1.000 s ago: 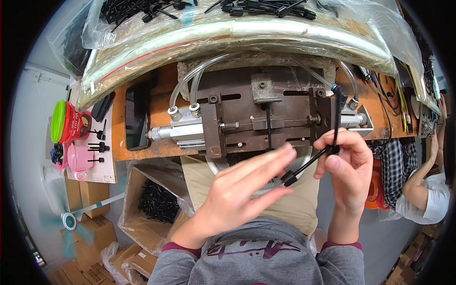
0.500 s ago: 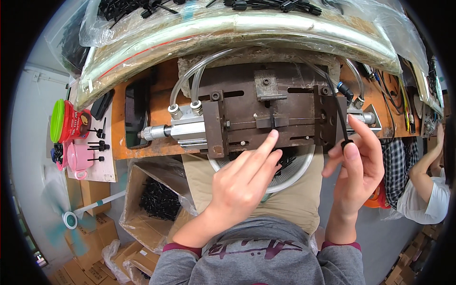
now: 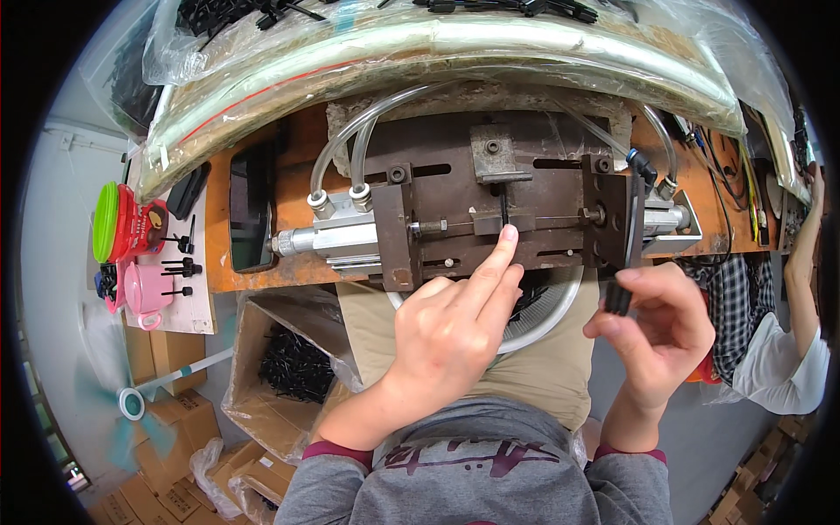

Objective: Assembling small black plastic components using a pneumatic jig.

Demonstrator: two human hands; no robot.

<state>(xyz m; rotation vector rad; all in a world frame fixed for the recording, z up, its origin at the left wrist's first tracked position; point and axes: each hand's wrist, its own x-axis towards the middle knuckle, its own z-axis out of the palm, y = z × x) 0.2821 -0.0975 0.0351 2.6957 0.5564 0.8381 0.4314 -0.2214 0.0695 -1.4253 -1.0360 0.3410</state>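
Note:
My left hand (image 3: 459, 328) reaches to the middle of a dark metal fixture (image 3: 455, 188). Its index finger is stretched out, the tip touching the lower end of a thin black rod (image 3: 504, 206). That rod lies across the small central block (image 3: 490, 225), and thin metal pins reach the block from both sides. To the right, off the fixture's front corner, my right hand (image 3: 661, 332) pinches a black plastic rod (image 3: 619, 296) between thumb and fingers. This piece has a thick ribbed end, and its thin shaft points up and away.
Air cylinders (image 3: 346, 232) with clear hoses flank the fixture. Beneath it a white basket (image 3: 547, 319) holds black parts. A cardboard box (image 3: 254, 385) of black pieces stands left, near a fan (image 3: 131, 404). A pink cup (image 3: 144, 291) sits left; another person's arm (image 3: 798, 271) shows right.
Both pins have moved inward toward the central block. My right hand has shifted slightly down and tilted its black rod, bringing the ribbed end into view. My left fingertip stays at the block.

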